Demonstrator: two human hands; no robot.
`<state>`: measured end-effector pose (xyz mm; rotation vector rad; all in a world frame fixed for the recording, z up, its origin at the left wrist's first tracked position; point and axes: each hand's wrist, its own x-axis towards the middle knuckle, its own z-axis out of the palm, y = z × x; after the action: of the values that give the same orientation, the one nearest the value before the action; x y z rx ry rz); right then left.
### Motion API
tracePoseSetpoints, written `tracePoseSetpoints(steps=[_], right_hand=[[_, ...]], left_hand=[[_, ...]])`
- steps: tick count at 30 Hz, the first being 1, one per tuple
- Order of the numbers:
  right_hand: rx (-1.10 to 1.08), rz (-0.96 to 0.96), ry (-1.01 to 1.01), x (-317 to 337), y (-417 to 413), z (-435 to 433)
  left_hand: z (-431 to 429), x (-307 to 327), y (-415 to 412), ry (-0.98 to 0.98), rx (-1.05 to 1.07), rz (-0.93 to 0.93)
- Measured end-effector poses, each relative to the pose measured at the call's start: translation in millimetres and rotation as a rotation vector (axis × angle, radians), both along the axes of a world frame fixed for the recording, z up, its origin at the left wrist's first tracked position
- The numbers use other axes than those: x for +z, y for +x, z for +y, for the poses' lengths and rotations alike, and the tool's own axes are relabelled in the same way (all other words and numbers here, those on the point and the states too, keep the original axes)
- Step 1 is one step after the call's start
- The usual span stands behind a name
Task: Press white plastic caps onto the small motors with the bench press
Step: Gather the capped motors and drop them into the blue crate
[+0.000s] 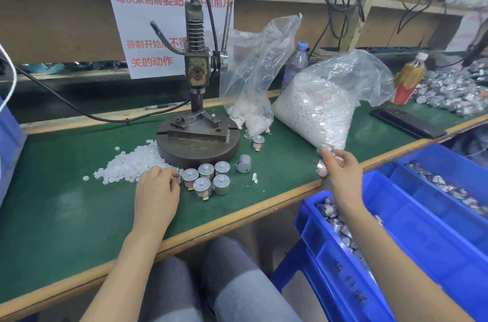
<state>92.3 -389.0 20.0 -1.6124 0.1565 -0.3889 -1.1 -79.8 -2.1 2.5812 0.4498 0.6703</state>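
Observation:
The bench press (196, 121) stands on a round iron base at the middle of the green mat. A pile of white plastic caps (129, 164) lies left of the base. Several small silver motors (206, 179) stand in a cluster in front of it. My left hand (157, 189) rests by the pile and pinches a white cap (174, 178) beside the cluster. My right hand (339, 168) hovers over the bench's right edge and grips small motors (320, 166), blurred by motion.
Two clear bags of white caps (317, 110) sit right of the press, with a loose motor (258, 141) between and another (244, 163) lying on its side. Blue bins of motors (343, 229) stand at my right. Bottles and a black tray (406, 122) are farther right.

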Motion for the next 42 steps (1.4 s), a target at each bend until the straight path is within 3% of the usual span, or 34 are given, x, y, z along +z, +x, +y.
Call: tracePoseSetpoints(steps=[6, 11, 15, 19, 26, 29, 35, 42], right_hand=[[-0.221, 0.208, -0.046, -47.5, -21.6, -70.9], [-0.149, 0.469, -0.121, -88.6, -22.3, -90.7], [-0.15, 0.48, -0.187, -107.7, -5.7, -86.9], [-0.103, 0.505, -0.377, -115.6, 12.9, -74.0], [0.082, 0.569, -1.009, -133.0, 20.6, -66.8], [0.132, 0.652, -1.097, -138.2, 22.3, -68.9], [0.125, 0.67, -0.99, -130.6, 21.0, -64.1], [-0.115, 0.171, -0.5, -85.3, -37.8, -23.5]], left_hand=[[0.6, -0.1, 0.7, 0.035, -0.003, 0.017], [0.9, 0.5, 1.5, 0.038, -0.014, 0.011], [0.2, 0.1, 0.9, 0.043, -0.005, 0.012], [-0.1, 0.2, 0.1, 0.042, 0.0, 0.013], [-0.4, 1.0, -0.3, 0.049, -0.001, 0.012], [-0.2, 1.1, -0.4, 0.05, -0.005, 0.019], [-0.4, 1.2, -2.0, 0.023, -0.001, 0.017], [0.4, 0.3, 0.0, 0.007, 0.001, 0.006]])
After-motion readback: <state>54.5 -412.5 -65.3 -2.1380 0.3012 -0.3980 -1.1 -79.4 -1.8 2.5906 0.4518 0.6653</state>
